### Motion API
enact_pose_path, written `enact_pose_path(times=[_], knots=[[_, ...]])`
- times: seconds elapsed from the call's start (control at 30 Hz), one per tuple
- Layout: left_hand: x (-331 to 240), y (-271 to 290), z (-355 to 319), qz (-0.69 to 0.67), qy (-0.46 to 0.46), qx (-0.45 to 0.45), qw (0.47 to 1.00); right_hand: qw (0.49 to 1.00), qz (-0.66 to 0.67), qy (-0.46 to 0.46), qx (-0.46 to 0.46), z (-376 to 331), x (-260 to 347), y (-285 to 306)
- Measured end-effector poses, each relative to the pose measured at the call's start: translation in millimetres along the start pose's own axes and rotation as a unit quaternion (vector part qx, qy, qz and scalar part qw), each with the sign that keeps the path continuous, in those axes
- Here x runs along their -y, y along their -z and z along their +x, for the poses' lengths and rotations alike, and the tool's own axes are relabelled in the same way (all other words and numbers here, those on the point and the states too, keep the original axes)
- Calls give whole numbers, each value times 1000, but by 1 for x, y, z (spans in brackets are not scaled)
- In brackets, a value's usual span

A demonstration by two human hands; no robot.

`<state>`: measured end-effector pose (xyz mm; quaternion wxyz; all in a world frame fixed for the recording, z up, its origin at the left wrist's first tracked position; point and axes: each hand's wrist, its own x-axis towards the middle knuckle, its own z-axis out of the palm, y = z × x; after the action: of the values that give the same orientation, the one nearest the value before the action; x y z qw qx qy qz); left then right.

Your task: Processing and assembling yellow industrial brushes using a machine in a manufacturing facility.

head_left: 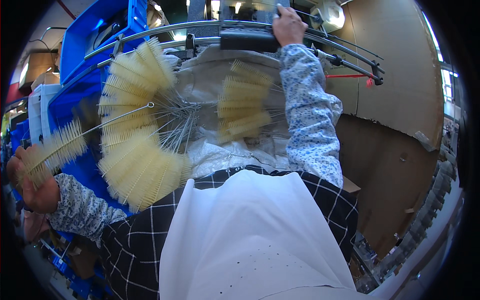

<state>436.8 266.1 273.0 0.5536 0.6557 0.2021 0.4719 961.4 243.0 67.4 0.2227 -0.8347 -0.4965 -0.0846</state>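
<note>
At the far left, my left hand [40,187] is closed around the bristled end of a bottle brush [60,145]. This brush has pale yellow bristles, and its twisted wire stem points up and right, ending in a small loop. Beside it a fan of similar brushes [145,175] lies with the wire stems toward the middle. My right hand [290,26] is up at the top, fingers curled over the right end of a dark sliding block [249,37]. That block sits across two curved metal rails [160,34].
A second group of yellow brushes [245,102] lies right of the first, on whitish plastic sheeting [225,155]. Blue bins [95,45] stand at the left. Large cardboard panels [395,75] are on the right. A red tie [369,81] hangs near the rail's right end.
</note>
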Motion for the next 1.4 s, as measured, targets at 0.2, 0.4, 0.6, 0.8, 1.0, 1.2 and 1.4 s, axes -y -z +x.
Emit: enact_pose_path(times=[0.2, 0.4, 0.6, 0.8, 1.0, 1.2, 1.4], knots=[[11, -2, 8, -11, 19, -14, 1000, 1000, 26, -15, 3, -4, 61, 10], [17, -37, 15, 108, -16, -126, 986, 999, 31, 11, -2, -8, 33, 20], [19, -11, 0, 90, 28, -203, 975, 999, -30, 18, 19, 7, -64, 15], [26, -36, 14, 21, 94, -3, 995, 991, -45, -43, 116, 56, -140, 15], [31, -98, 43, 243, 129, 201, 940, 975, -6, 45, 216, 37, -118, 76], [59, -135, 56, 167, 106, 265, 944, 861, 247, -21, 444, -43, -75, 160], [78, -171, 50, 182, 64, 339, 921, 595, 615, 132, 500, -119, 98, 128]])
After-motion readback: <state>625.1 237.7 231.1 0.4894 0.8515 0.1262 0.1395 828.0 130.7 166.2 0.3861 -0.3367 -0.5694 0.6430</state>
